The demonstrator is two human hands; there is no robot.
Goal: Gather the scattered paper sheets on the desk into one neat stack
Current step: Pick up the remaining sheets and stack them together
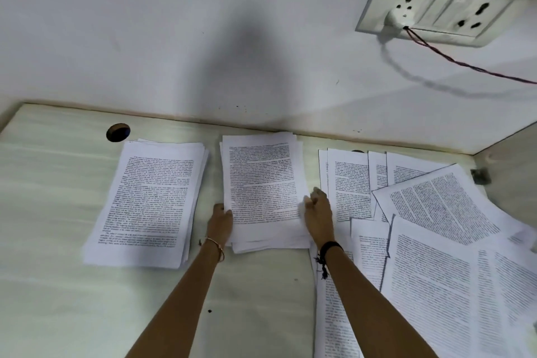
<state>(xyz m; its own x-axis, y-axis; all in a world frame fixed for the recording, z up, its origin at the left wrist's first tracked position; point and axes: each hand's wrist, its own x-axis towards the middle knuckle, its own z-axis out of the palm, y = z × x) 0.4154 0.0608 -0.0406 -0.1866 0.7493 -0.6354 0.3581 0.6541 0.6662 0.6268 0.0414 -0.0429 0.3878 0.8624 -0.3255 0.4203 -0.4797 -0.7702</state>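
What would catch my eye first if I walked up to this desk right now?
Most striking is the middle pile of printed sheets near the back of the desk, held at its sides by the left hand and the right hand. Another stack lies to its left, while loose sheets sprawl overlapping across the desk's right side. On the wall, upper right, a socket panel holds a plug with a reddish cable.

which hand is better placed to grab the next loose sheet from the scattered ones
Probably right. The right hand sits at the right edge of the middle stack, beside the scattered sheets; the left hand is at its left edge and would have to cross over it.
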